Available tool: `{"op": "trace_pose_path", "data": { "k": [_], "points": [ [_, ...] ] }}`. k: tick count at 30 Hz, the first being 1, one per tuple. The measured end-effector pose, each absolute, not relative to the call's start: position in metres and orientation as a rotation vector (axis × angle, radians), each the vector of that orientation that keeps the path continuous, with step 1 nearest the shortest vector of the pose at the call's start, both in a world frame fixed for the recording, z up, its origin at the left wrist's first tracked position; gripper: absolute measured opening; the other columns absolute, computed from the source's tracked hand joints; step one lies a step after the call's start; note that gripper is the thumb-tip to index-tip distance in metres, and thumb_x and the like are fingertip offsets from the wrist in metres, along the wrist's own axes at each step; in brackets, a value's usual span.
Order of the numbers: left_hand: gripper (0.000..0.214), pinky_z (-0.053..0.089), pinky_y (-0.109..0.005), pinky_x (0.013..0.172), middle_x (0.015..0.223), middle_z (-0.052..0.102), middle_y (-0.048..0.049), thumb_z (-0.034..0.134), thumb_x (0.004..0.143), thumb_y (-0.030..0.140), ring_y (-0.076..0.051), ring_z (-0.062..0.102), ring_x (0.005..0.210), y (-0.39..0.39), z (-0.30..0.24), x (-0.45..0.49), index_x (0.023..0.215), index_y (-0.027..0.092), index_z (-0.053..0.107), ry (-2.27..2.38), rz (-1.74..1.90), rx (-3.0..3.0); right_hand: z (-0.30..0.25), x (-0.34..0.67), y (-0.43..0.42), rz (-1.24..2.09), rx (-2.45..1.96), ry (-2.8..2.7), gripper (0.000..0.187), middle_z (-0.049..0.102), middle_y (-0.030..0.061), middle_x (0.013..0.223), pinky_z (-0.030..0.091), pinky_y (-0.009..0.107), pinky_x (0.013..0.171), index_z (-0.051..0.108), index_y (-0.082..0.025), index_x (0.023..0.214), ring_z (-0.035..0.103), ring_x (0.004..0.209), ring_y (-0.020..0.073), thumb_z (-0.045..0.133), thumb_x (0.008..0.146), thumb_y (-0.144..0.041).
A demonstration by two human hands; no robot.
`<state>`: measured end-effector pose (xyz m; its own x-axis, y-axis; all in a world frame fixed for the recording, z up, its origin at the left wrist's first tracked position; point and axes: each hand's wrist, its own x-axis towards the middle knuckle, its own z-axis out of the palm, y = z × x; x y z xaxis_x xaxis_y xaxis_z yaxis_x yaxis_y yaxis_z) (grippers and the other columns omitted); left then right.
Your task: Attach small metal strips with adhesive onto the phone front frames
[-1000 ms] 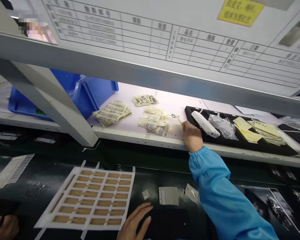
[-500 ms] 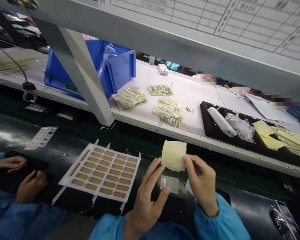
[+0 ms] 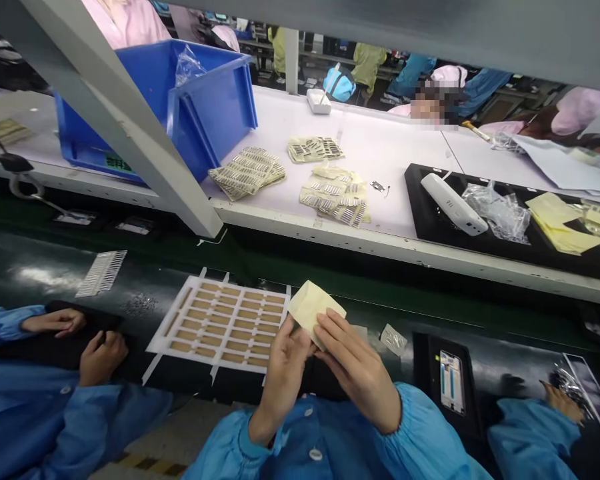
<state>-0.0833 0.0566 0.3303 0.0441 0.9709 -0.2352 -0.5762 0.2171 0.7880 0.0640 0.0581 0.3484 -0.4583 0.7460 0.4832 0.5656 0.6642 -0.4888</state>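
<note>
Pinched between our left grip and our right grip, both closed on it, a pale yellow sheet is tilted above the dark worktop at 6 o'clock of our view; a white tray of tan pads lies just beside it at 9 o'clock; a co-worker's hand rests farther out at 9 o'clock.
</note>
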Motion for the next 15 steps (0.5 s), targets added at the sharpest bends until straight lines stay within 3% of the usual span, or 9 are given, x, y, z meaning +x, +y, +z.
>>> {"op": "trace_pose_path", "data": {
  "k": [4,7,11,15],
  "points": [
    [0.084,0.051,-0.03,0.102,0.138,0.059,-0.0114,0.077,0.081,0.02,-0.024,0.06,0.123,0.055,0.327,-0.087,0.15,0.028,0.031,0.835,1.176,0.593,0.347,0.073,0.056,0.424,-1.019,-2.274,0.058,0.052,0.0113,0.144,0.05,0.042,0.11,0.041,-0.017,0.146,0.039,0.141,0.024,0.048,0.092,0.002],
    [0.08,0.052,-0.027,0.099,0.134,0.062,-0.0104,0.075,0.082,0.019,-0.021,0.062,0.12,0.053,0.322,-0.091,0.149,0.028,0.032,0.851,1.149,0.549,0.346,0.078,0.054,0.422,-0.982,-2.239,0.045,0.059,0.0142,0.137,0.051,0.041,0.108,0.052,-0.014,0.135,0.046,0.137,0.0236,0.051,0.092,-0.001],
    [0.067,0.055,-0.027,0.09,0.126,0.067,-0.0088,0.077,0.08,0.021,-0.02,0.068,0.107,0.048,0.312,-0.097,0.138,0.025,0.045,0.882,1.1,0.562,0.344,0.081,0.053,0.473,-0.942,-2.187,0.023,0.067,0.0149,0.125,0.054,0.038,0.105,0.063,-0.012,0.111,0.053,0.13,0.024,0.057,0.091,-0.005],
    [0.025,0.055,-0.023,0.069,0.085,0.074,-0.0044,0.076,0.079,0.034,-0.015,0.069,0.072,0.04,0.303,-0.102,0.093,0.016,0.066,1.074,0.995,0.709,0.342,0.083,0.054,0.623,-0.913,-2.234,0.018,0.068,0.0143,0.122,0.052,0.038,0.106,0.065,-0.013,0.108,0.056,0.127,0.0229,0.054,0.094,-0.01]
  ]
}}
